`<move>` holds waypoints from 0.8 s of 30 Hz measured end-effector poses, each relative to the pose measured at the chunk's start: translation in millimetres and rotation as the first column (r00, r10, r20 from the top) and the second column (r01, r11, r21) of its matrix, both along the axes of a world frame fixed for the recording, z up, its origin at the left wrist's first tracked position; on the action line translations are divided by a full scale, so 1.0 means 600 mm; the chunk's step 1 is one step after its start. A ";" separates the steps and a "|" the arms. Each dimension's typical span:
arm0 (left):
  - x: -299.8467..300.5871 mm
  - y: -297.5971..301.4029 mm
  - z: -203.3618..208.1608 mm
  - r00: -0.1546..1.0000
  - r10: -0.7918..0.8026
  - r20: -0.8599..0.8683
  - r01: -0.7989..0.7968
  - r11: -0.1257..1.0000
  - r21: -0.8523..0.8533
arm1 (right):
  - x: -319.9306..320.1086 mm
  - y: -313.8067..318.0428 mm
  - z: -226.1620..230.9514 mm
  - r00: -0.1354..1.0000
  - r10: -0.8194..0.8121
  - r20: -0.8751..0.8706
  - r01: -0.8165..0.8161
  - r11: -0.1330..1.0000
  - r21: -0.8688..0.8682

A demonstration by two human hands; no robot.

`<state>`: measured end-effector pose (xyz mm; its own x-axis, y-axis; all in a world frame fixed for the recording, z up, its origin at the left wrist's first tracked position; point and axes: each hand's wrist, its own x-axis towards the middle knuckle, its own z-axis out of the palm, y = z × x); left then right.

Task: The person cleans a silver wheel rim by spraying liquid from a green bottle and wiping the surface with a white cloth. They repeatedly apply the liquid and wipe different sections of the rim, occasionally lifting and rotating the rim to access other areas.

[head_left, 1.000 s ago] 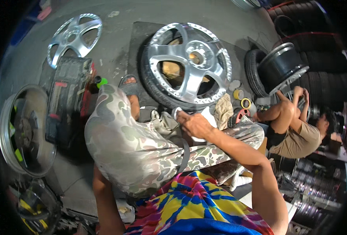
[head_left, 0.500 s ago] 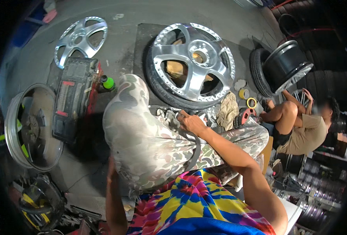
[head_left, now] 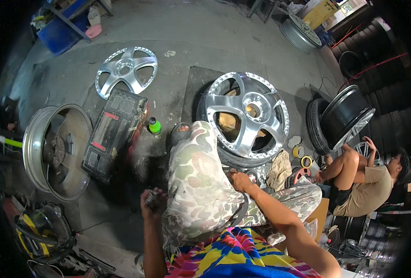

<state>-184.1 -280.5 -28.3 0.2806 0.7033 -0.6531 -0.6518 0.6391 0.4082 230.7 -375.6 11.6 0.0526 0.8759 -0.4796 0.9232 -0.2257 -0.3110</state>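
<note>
My left hand (head_left: 152,202) is raised beside my left leg, closed around a small, partly shiny clump that I cannot make out. Between my legs, my right hand (head_left: 240,180) has its fingers curled in, and whatever they hold is hidden. Just beyond the right hand, a polished five-spoke wheel face (head_left: 237,134) rests on a black tire (head_left: 246,161). Wood pieces (head_left: 227,121) show through its openings. A beige rag (head_left: 278,170) lies right of that hand. Near it are a yellow tape roll (head_left: 306,161) and a red reel (head_left: 300,175).
A second wheel face (head_left: 130,85) lies far left, behind a black toolbox (head_left: 114,134) and green-capped bottle (head_left: 154,125). A bare rim (head_left: 31,153) stands at left. At right, a person (head_left: 371,190) sits by a black wheel barrel (head_left: 342,114). Stacked tires (head_left: 393,97) line the wall.
My left hand has come up into view from beside my leg, holding the clump. My right hand stays between my legs. The view has tilted up, showing more floor ahead.
</note>
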 end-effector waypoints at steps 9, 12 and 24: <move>0.127 -0.023 0.054 0.947 -0.267 -0.179 0.297 0.939 0.174 | 0.039 -0.037 -0.090 0.997 0.002 0.074 0.001 0.999 -0.052; 0.123 -0.028 0.117 0.928 -0.368 0.060 0.366 0.929 0.048 | 0.059 -0.066 -0.122 0.994 0.022 0.104 -0.018 0.999 -0.040; 0.061 -0.005 0.236 0.971 -0.237 -0.019 0.238 0.966 0.105 | 0.057 -0.059 -0.126 0.994 0.033 0.108 -0.019 0.992 -0.124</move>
